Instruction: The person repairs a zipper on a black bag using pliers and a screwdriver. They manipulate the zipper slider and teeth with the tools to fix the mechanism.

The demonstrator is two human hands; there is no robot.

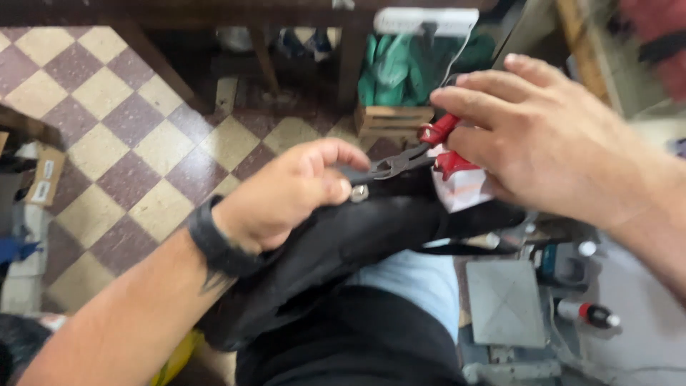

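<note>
My left hand (286,196) grips a fold of a black bag or garment (336,246) that lies across my lap, pinching it beside a small round metal snap (359,193). My right hand (539,139) holds red-handled pliers (411,157). The dark jaws of the pliers point left and sit right at the snap, close to my left thumb. A black band circles my left wrist (214,246). Part of a white and orange piece (464,189) shows under my right hand.
A checkered tile floor (121,143) spreads to the left, with wooden furniture legs (261,57) and green cloth (389,68) at the top. A small wooden crate (393,120) stands beyond my hands. A grey square plate (504,300) and small bottles (589,313) lie at lower right.
</note>
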